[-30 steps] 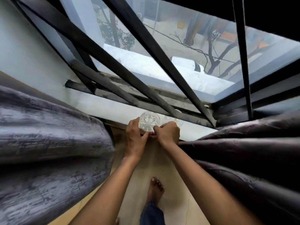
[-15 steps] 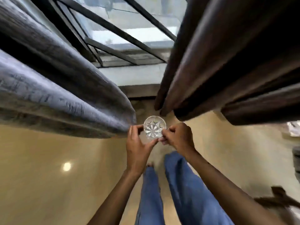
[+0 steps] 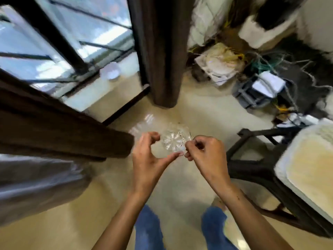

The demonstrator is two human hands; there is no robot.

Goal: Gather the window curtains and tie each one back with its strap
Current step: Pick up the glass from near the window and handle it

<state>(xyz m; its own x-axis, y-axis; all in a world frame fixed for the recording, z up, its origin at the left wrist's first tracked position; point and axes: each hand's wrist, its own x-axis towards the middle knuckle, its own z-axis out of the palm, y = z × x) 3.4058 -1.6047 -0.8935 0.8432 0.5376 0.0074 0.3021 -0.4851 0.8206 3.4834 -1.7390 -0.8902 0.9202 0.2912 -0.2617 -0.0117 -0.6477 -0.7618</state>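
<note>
A lived-in home room: dark curtains point(image 3: 158, 51) flank a barred window point(image 3: 63, 42) at eleven o'clock, tangled cables point(image 3: 270, 64) clutter the floor at one o'clock.

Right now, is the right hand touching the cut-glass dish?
Touching. The head view shows the right hand pinching the rim of the cut-glass dish at its lower right edge; the left hand curls around its other side.

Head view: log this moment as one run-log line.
left hand: holds cut-glass dish | right hand: pinches dish rim | dish: held above floor | curtains: hanging loose | strap: not seen
</note>
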